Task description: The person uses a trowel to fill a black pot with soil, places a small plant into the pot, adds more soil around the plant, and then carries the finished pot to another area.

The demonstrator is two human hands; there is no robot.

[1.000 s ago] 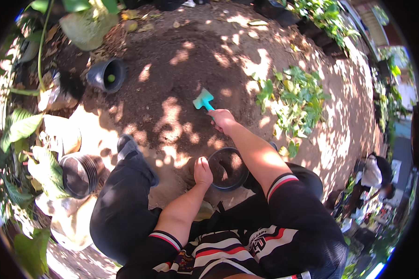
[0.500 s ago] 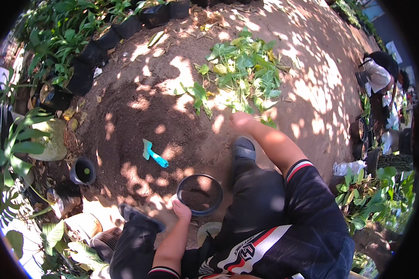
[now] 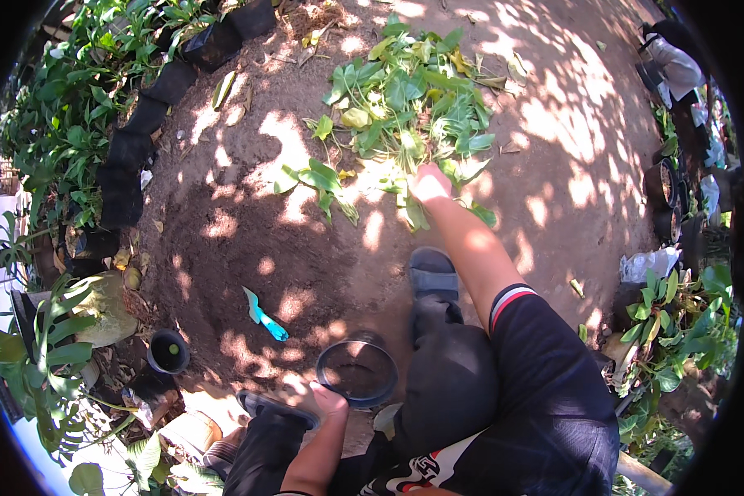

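Observation:
My left hand (image 3: pixel 329 400) grips the near rim of a round black plant pot (image 3: pixel 358 400), which stands on the soil between my feet and holds some dark soil. My right arm stretches forward, and my right hand (image 3: pixel 431 183) is closed at the stems on the near side of a heap of leafy green cuttings (image 3: pixel 405 91). Leaves partly hide its fingertips. Left of the pot, a turquoise hand trowel (image 3: pixel 266 318) lies on loose dark soil (image 3: pixel 215 256).
Black grow bags (image 3: pixel 145 116) with leafy plants line the left side. A small black pot (image 3: pixel 168 351) and a large rounded pale object (image 3: pixel 107 310) stand at lower left. Potted plants (image 3: pixel 661 186) edge the right, where another person (image 3: pixel 678 70) is partly visible.
My right hand has moved forward from the near edge of the heap in among the stems. My view has shifted; the left hand stays on the pot's rim.

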